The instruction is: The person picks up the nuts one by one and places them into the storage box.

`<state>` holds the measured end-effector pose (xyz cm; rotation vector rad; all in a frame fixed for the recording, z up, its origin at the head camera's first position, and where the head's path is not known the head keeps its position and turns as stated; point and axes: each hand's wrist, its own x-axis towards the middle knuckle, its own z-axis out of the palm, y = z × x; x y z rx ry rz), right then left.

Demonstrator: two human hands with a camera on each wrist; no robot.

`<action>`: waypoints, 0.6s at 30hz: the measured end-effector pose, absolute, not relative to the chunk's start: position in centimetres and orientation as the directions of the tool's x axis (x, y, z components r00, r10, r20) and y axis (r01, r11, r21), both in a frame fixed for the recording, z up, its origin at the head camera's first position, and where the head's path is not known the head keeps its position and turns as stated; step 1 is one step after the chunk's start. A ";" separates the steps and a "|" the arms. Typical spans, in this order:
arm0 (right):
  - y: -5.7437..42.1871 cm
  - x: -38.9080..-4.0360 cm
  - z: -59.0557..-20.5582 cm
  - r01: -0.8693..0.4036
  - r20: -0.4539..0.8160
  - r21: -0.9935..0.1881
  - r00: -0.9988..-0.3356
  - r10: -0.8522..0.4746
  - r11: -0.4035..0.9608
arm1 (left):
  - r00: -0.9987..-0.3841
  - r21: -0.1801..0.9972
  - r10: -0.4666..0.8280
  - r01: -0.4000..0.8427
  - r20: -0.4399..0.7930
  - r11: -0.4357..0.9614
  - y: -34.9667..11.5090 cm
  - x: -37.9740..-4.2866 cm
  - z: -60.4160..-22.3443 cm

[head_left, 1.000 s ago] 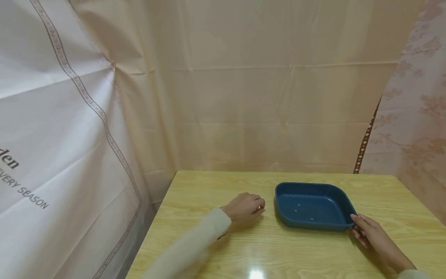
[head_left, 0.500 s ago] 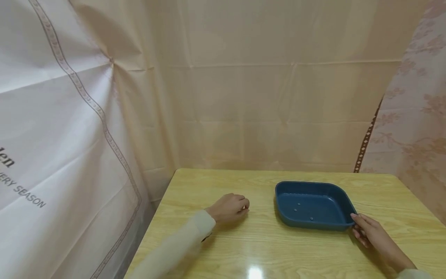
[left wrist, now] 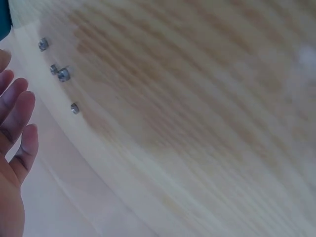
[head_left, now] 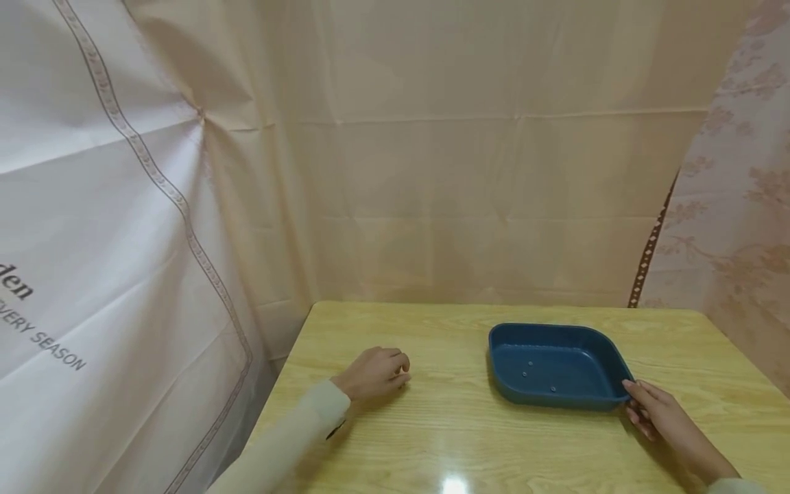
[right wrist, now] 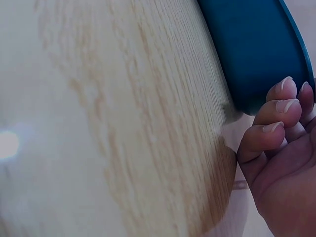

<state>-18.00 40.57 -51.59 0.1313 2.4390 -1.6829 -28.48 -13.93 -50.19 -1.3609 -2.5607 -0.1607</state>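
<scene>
A blue rectangular tray (head_left: 555, 401) with rounded corners stands on the right half of the table. Three small metal pieces (head_left: 530, 363) like nuts lie on its floor. My right hand (head_left: 665, 415) pinches the tray's near right corner, thumb over the rim and fingers below it on the outside. To the left of the tray, my left hand (head_left: 373, 374) hovers low over the table with its fingers loosely bent and nothing visible in them. Several small silver nuts (left wrist: 63, 75) lie loose on the wood close to those fingers in the left wrist view; the head view hides them.
The light wood-grain table (head_left: 432, 439) ends at a straight far edge against a beige curtain (head_left: 420, 206). White printed cloth (head_left: 154, 274) hangs along the left side, floral cloth (head_left: 734, 226) on the right. A lamp glare (head_left: 454, 484) shines near the front.
My left hand has moved left across the table, away from the tray. The right hand keeps its grip on the tray corner, and the tray stays in place.
</scene>
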 end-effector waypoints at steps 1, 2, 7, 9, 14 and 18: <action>40.6 -18.0 -51.6 0.179 -0.202 -0.916 -0.979 -0.027 0.359 | -0.535 -0.017 0.804 0.830 0.260 0.558 -14.2 -28.4 -50.2; 40.5 -18.0 -51.5 0.187 -0.208 -0.914 -0.978 -0.020 0.360 | -0.533 -0.018 0.806 0.831 0.259 0.555 -14.4 -28.2 -50.2; 40.5 -18.0 -51.6 0.188 -0.214 -0.907 -0.976 -0.027 0.377 | -0.538 -0.007 0.806 0.831 0.248 0.557 -15.2 -27.8 -50.3; 40.5 -17.9 -51.6 0.179 -0.206 -0.909 -0.978 -0.031 0.377 | -0.542 0.001 0.804 0.830 0.244 0.558 -15.4 -27.6 -50.4; 40.6 -17.8 -51.8 0.169 -0.196 -0.912 -0.980 -0.035 0.375 | -0.549 0.030 0.801 0.829 0.237 0.559 -15.7 -27.3 -50.7; 40.6 -17.9 -51.8 0.200 -0.226 -0.905 -0.974 -0.027 0.377 | -0.549 0.032 0.805 0.830 0.225 0.557 -15.8 -27.1 -50.8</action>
